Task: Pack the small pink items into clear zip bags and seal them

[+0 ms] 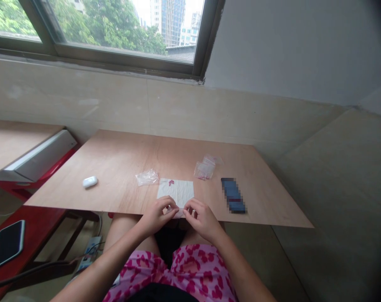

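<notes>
Close to the table's front edge, my left hand (160, 213) and my right hand (199, 214) face each other with fingers pinched. Between the fingertips stretches a small, thin, pale piece that looks like a clear plastic bag (179, 214); both hands grip it. Just beyond it lies a white paper sheet (182, 189), its near part covered by my fingers. A few small red pieces (171, 183) rest near its far left corner, too small to name.
A clear plastic bag (147, 177) lies left of the paper, and small plastic bags (205, 167) with reddish bits lie to the right. A blurred-out dark phone-like object (233, 196) is farther right. A white earbud case (90, 182) sits at the left of the wooden table (121, 155).
</notes>
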`<state>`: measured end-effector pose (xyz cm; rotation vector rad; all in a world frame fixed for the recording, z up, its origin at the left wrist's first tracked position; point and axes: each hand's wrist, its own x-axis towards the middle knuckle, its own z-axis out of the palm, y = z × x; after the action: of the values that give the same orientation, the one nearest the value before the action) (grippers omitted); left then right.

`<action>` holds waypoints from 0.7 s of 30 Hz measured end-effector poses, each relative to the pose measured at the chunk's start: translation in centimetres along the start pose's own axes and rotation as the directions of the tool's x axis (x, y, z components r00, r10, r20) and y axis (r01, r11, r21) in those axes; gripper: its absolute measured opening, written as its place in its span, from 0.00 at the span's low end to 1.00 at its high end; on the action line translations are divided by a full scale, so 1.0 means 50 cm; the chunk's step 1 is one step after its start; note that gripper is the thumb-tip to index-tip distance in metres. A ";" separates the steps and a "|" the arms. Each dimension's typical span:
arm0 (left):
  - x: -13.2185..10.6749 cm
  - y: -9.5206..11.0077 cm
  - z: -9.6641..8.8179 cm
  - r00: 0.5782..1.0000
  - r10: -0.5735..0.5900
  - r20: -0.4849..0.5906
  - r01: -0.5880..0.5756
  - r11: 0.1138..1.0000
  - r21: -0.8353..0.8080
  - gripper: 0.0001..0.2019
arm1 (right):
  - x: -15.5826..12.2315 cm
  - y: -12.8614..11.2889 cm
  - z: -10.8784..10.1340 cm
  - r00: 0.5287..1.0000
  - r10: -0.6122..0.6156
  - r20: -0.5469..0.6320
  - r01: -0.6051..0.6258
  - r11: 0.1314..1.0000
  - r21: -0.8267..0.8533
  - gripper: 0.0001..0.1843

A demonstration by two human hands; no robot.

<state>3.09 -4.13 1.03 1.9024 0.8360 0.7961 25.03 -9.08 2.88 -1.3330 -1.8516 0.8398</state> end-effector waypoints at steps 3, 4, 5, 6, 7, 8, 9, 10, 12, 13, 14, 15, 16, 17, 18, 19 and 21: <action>-0.003 0.002 0.002 1.000 -0.012 -0.009 0.012 1.000 -0.007 0.07 | -0.002 -0.002 0.005 1.000 0.000 -0.005 0.000 1.000 0.009 0.06; -0.004 0.003 0.005 1.000 -0.015 -0.012 0.015 1.000 -0.008 0.07 | -0.003 -0.004 0.007 1.000 0.000 -0.003 0.000 1.000 0.013 0.05; -0.006 0.003 0.008 1.000 -0.017 -0.013 0.017 1.000 -0.010 0.07 | -0.004 -0.006 0.008 1.000 -0.002 0.000 0.002 1.000 0.015 0.05; -0.008 0.004 0.011 1.000 -0.019 -0.012 0.019 1.000 -0.012 0.07 | -0.004 -0.007 0.010 1.000 -0.006 0.004 0.005 1.000 0.016 0.05; -0.009 0.004 0.014 1.000 -0.021 -0.009 0.021 1.000 -0.012 0.08 | -0.005 -0.009 0.010 1.000 -0.011 0.005 0.011 1.000 0.015 0.05; -0.010 0.004 0.016 1.000 -0.023 -0.006 0.023 1.000 -0.011 0.08 | -0.005 -0.011 0.011 1.000 -0.018 0.005 0.018 1.000 0.012 0.05; -0.011 0.003 0.019 1.000 -0.026 -0.006 0.026 1.000 -0.010 0.08 | -0.005 -0.012 0.010 1.000 -0.024 0.002 0.024 1.000 0.008 0.06; -0.012 0.003 0.020 1.000 -0.028 -0.007 0.028 1.000 -0.008 0.08 | -0.004 -0.012 0.010 1.000 -0.029 -0.002 0.029 1.000 0.005 0.06; -0.013 0.003 0.021 0.999 -0.031 -0.015 0.031 0.999 -0.009 0.08 | -0.004 -0.012 0.009 1.000 -0.031 -0.001 0.031 0.999 0.009 0.06; -0.013 0.002 0.021 0.999 -0.032 -0.017 0.031 0.999 -0.011 0.09 | -0.004 -0.012 0.008 1.000 -0.027 0.003 0.027 1.000 0.014 0.06; -0.013 0.002 0.020 0.999 -0.032 -0.018 0.032 0.999 -0.014 0.09 | -0.004 -0.011 0.008 1.000 -0.022 0.006 0.022 1.000 0.021 0.06; -0.013 0.002 0.020 0.999 -0.033 -0.018 0.032 0.999 -0.016 0.09 | -0.004 -0.010 0.007 1.000 -0.017 0.008 0.017 1.000 0.027 0.05; -0.013 0.002 0.020 0.999 -0.033 -0.019 0.032 0.999 -0.016 0.09 | -0.004 -0.010 0.008 1.000 -0.013 0.011 0.013 0.999 0.031 0.05; -0.013 0.002 0.020 0.999 -0.032 -0.018 0.032 0.999 -0.015 0.09 | -0.004 -0.009 0.008 1.000 -0.013 0.012 0.012 0.999 0.032 0.05; -0.013 0.002 0.021 0.999 -0.030 -0.018 0.030 0.999 -0.011 0.09 | -0.005 -0.009 0.008 1.000 -0.014 0.011 0.014 0.999 0.029 0.05; -0.014 0.001 0.021 0.999 -0.027 -0.020 0.027 1.000 -0.007 0.09 | -0.005 -0.008 0.009 1.000 -0.016 0.010 0.016 1.000 0.024 0.05; -0.014 -0.001 0.023 1.000 -0.018 -0.022 0.018 1.000 0.000 0.08 | -0.005 -0.008 0.010 1.000 -0.019 0.007 0.019 1.000 0.011 0.06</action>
<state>3.59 -5.19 0.40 1.8872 0.8650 0.8071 24.49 -9.45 2.90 -1.3054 -1.8594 0.8444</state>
